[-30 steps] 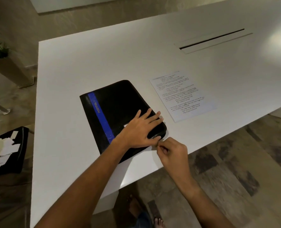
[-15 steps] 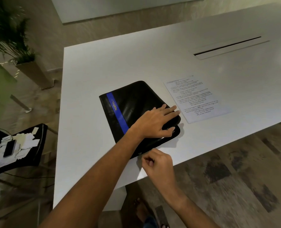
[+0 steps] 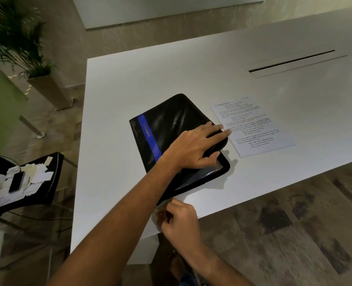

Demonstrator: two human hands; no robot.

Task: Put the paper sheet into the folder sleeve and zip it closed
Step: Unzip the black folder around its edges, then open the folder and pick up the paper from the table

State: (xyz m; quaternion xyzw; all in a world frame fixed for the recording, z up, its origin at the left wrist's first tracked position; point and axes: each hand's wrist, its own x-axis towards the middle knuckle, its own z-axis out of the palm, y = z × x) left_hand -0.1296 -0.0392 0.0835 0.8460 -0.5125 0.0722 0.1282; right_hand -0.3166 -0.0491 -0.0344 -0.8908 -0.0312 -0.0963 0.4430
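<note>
The left hand lies flat, fingers spread apart, on the black leather zip folder with a blue stripe, which sits on the white desk. Its near edge gapes open just below those fingers (a pale lining shows). The right hand is curled at the folder's near corner, fingers pinched together; on what, I cannot tell. The printed white paper sheet lies flat beyond the left fingertips, just beside the folder.
</note>
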